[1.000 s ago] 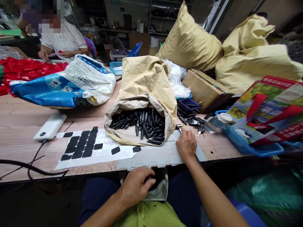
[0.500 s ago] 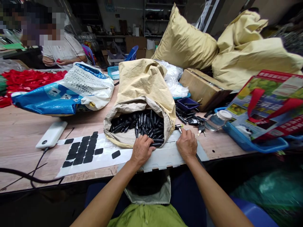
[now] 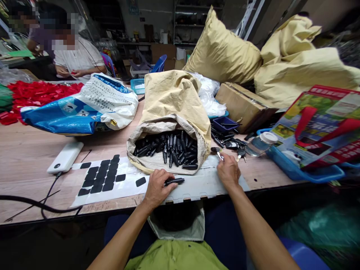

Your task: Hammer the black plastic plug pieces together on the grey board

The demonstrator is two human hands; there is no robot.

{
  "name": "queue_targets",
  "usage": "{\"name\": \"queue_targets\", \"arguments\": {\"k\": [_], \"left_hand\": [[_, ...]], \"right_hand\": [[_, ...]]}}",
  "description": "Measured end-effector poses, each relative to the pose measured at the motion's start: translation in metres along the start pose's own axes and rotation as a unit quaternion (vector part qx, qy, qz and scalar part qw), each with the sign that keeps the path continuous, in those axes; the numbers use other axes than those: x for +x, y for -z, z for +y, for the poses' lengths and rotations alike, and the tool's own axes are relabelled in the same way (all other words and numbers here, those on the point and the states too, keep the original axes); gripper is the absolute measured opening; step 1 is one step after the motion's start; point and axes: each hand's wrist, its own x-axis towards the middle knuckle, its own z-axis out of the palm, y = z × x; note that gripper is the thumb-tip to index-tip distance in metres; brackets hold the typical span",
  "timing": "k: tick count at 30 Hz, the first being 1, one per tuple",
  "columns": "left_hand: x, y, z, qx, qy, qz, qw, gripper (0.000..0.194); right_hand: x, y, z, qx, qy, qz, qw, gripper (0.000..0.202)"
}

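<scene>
My left hand (image 3: 158, 188) is closed on a black cylindrical piece (image 3: 177, 181), which lies sideways over the grey board (image 3: 194, 189) at the table's front edge. Just behind it, a beige sack (image 3: 171, 93) opens toward me, full of similar black pieces (image 3: 174, 148). To the right, my right hand (image 3: 228, 171) is closed round a small tool with a shiny metal shaft and a dark head (image 3: 217, 150). Its tip points up and left, beside the sack's mouth.
A white sheet with black squares (image 3: 120, 177) and a white power bank (image 3: 65, 157) lie left. At right are keys (image 3: 241, 153), a jar (image 3: 260, 144) and a blue basket (image 3: 298, 168). A person (image 3: 81, 56) sits at the back left.
My left hand has drawn back from the sack's mouth toward the front left with one black piece. My right hand has shifted slightly right, and more of its tool shows.
</scene>
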Motion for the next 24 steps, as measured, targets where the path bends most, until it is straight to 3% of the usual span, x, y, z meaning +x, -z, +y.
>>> {"name": "queue_targets", "arguments": {"k": [3, 5, 7, 9, 11, 13, 18, 24], "left_hand": [[0.002, 0.001, 0.0, -0.011, 0.005, -0.001, 1.0, 0.02], [0.002, 0.002, 0.001, -0.013, 0.011, -0.002, 1.0, 0.019], [0.001, 0.003, 0.002, -0.011, 0.015, -0.002, 1.0, 0.018], [0.001, 0.002, 0.002, -0.009, 0.018, 0.0, 1.0, 0.018], [0.001, 0.002, 0.002, -0.007, 0.02, 0.0, 1.0, 0.019], [0.001, 0.001, 0.001, -0.005, 0.021, -0.001, 1.0, 0.02], [0.001, 0.0, 0.001, 0.002, 0.017, 0.0, 1.0, 0.019], [0.001, 0.0, 0.0, 0.007, 0.015, 0.0, 1.0, 0.017]], "right_hand": [[-0.005, 0.023, 0.001, 0.095, -0.035, 0.051, 0.994, 0.038], [-0.02, 0.041, -0.006, 0.173, -0.008, 0.068, 0.983, 0.038], [-0.043, 0.054, -0.021, 0.248, 0.043, 0.024, 0.967, 0.038], [-0.068, 0.061, -0.04, 0.292, 0.115, -0.06, 0.948, 0.034], [-0.091, 0.061, -0.058, 0.312, 0.174, -0.128, 0.925, 0.033], [-0.108, 0.057, -0.071, 0.314, 0.212, -0.156, 0.912, 0.033], [-0.129, 0.049, -0.082, 0.279, 0.259, -0.127, 0.916, 0.039], [-0.126, 0.045, -0.079, 0.237, 0.257, -0.152, 0.924, 0.038]]}}
